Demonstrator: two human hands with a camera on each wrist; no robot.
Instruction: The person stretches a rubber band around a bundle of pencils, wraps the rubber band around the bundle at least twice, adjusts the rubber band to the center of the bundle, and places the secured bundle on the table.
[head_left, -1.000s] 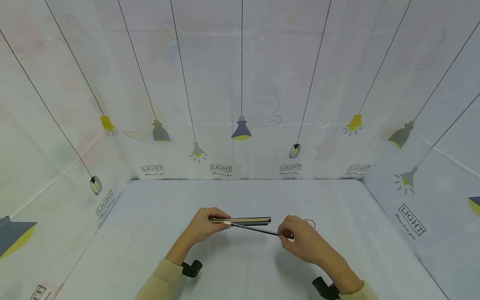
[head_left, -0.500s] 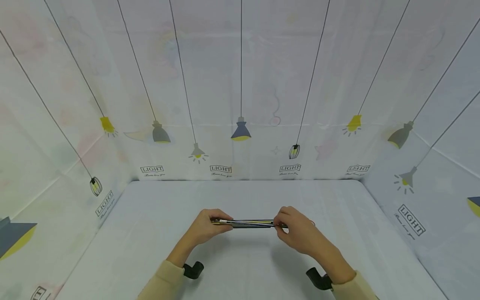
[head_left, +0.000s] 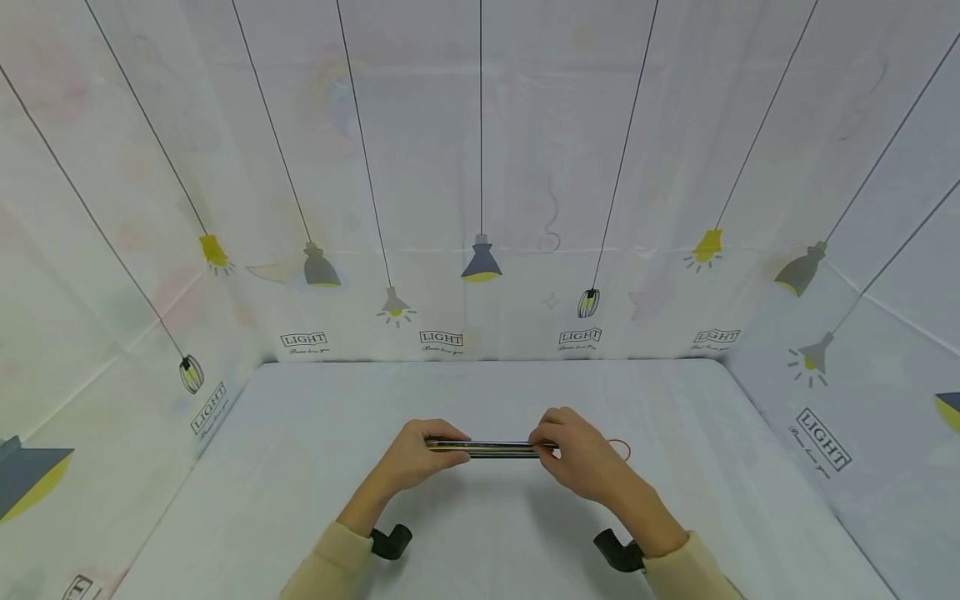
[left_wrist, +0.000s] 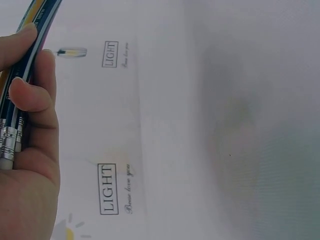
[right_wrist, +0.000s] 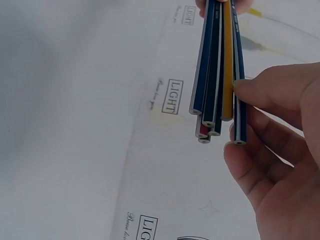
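Observation:
My left hand [head_left: 408,457] grips a bundle of pencils [head_left: 498,450] held level above the table. Metal ferrules and erasers [left_wrist: 7,147] sit at its palm end in the left wrist view. At the other end, my right hand [head_left: 579,457] pinches a dark blue pencil [right_wrist: 240,117] between thumb and fingers. That pencil lies alongside the others, and its tip reaches a little past them. Among the flat, unsharpened ends in the right wrist view are several blue ones, a yellow pencil [right_wrist: 228,65] and a reddish one [right_wrist: 203,131].
A thin red loop [head_left: 628,450] lies on the white table [head_left: 480,533] behind my right hand, partly hidden by it. Pale walls [head_left: 420,167] printed with hanging lamps enclose the table at the back and sides. A black fitting [head_left: 392,542] is on each wrist.
The right hand has moved left and slightly up. Its pencil, slanting away from the bundle a second ago, now lies in line with the others. The left hand has barely moved.

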